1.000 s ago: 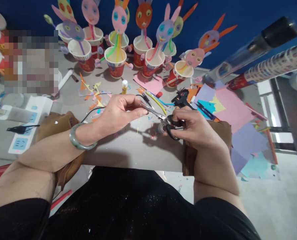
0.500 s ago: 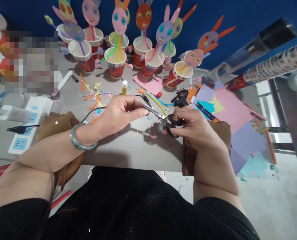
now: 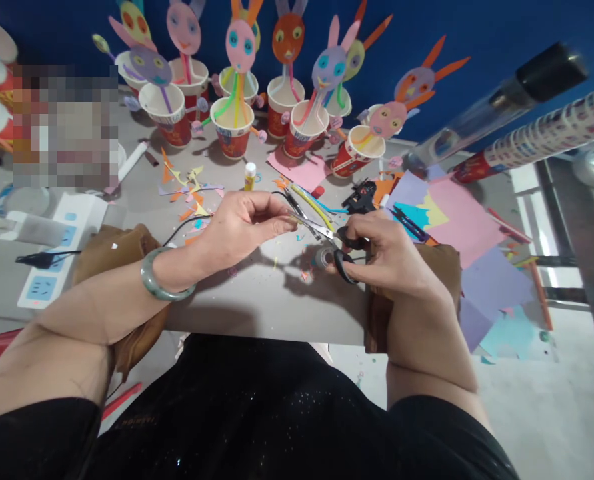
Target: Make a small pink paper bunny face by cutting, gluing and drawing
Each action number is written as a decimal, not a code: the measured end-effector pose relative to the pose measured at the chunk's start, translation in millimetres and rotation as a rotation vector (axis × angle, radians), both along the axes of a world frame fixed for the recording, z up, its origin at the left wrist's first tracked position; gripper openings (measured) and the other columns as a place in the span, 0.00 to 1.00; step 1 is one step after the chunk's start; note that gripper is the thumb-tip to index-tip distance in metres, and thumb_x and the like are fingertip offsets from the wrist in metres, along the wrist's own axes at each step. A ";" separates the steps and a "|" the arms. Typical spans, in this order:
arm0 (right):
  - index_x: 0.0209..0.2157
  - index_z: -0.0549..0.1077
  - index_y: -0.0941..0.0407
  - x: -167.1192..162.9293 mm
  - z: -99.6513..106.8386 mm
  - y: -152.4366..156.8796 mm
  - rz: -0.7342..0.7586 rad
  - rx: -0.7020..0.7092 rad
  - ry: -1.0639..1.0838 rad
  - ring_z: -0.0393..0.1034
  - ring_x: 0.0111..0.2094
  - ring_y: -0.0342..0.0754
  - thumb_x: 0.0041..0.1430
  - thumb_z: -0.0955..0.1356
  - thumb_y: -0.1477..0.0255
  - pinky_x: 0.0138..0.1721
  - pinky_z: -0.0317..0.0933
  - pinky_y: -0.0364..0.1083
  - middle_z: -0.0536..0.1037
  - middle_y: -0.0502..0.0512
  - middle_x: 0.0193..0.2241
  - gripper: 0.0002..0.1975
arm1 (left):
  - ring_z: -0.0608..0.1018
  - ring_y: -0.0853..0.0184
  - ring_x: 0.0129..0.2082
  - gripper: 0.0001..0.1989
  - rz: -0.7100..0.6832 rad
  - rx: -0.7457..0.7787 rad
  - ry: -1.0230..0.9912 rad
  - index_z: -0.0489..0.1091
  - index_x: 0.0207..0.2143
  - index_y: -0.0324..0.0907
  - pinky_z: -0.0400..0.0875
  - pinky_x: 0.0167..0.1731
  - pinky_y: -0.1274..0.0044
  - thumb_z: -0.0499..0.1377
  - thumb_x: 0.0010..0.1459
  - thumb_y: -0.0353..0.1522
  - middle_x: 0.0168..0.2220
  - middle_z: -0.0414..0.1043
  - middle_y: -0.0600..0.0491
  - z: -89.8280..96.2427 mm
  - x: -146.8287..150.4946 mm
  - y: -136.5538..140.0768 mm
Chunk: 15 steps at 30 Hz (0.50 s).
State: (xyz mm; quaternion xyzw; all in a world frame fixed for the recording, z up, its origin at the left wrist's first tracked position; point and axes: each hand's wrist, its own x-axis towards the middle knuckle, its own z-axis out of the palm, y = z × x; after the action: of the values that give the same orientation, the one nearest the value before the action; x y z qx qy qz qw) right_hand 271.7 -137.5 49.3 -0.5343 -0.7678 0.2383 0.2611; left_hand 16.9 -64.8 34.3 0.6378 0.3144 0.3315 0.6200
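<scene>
My right hand (image 3: 394, 257) grips a pair of scissors (image 3: 329, 233) by the black handles, thumb and fingers through the loops. The blades point left and stand a little apart. Their tips meet the fingertips of my left hand (image 3: 241, 227), which is closed in a pinch. Whatever those fingers hold is too small and hidden to name. A small clear round item (image 3: 323, 257) lies on the table below the scissors. Just beyond the hands are a yellow fuzzy stick (image 3: 313, 203) and a glue stick (image 3: 249, 177) with a white cap.
Red paper cups (image 3: 232, 137) with paper animal heads line the back. Paper scraps (image 3: 191, 190) lie left of centre. A black glue gun (image 3: 359, 195) and coloured paper sheets (image 3: 469, 220) are on the right. At left sits a white power strip (image 3: 41, 283) with a cable.
The scissors' handles and blades have spread slightly wider, and the lower loop has dropped a little. My left hand has kept its pinch in nearly the same place.
</scene>
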 end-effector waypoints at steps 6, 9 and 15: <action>0.23 0.57 0.52 -2.7 0.7 -2.4 0.002 0.016 -0.036 0.55 0.24 0.43 0.51 0.75 0.65 0.33 0.47 0.49 0.62 0.44 0.19 0.21 | 0.80 0.69 0.32 0.07 -0.006 0.019 0.009 0.80 0.35 0.42 0.74 0.34 0.76 0.69 0.57 0.36 0.32 0.81 0.53 -0.8 0.3 0.1; 0.22 0.58 0.52 -2.2 0.5 -3.3 0.002 0.026 -0.047 0.56 0.24 0.43 0.51 0.75 0.66 0.34 0.49 0.50 0.64 0.44 0.19 0.20 | 0.79 0.69 0.31 0.07 0.000 0.030 0.020 0.80 0.35 0.42 0.74 0.33 0.77 0.69 0.57 0.36 0.32 0.81 0.53 -1.0 0.1 0.1; 0.22 0.58 0.52 -1.4 0.2 -3.9 0.021 0.025 -0.026 0.57 0.24 0.43 0.51 0.74 0.70 0.33 0.49 0.49 0.66 0.44 0.19 0.19 | 0.78 0.70 0.30 0.05 -0.007 0.049 0.022 0.81 0.35 0.43 0.71 0.30 0.78 0.68 0.58 0.35 0.31 0.81 0.54 -0.5 -0.1 0.2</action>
State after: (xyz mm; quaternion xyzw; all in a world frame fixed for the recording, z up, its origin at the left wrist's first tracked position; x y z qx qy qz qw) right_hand 270.2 -141.4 49.4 -0.5259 -0.7796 0.2244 0.2554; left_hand 16.8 -64.6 33.8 0.6575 0.3108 0.3299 0.6019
